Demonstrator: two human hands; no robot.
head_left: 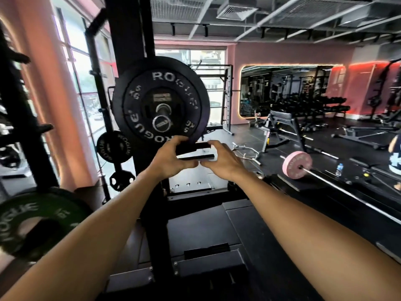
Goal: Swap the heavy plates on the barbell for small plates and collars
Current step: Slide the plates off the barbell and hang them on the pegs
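Note:
A black Rogue 5 kg plate (160, 101) sits on the barbell sleeve (161, 123), whose end cap faces me at the middle of the view. Just below the plate, both my hands hold a black collar (194, 149) between them. My left hand (171, 158) grips its left side and my right hand (221, 158) its right side. The collar is below the sleeve end and not on it.
A black rack upright (128, 27) stands behind the plate, with small black plates (115, 146) stored on its pegs. A green plate (32, 220) is at lower left. A pink-plated barbell (297, 165) and a water bottle (339, 169) lie on the floor at right, benches beyond.

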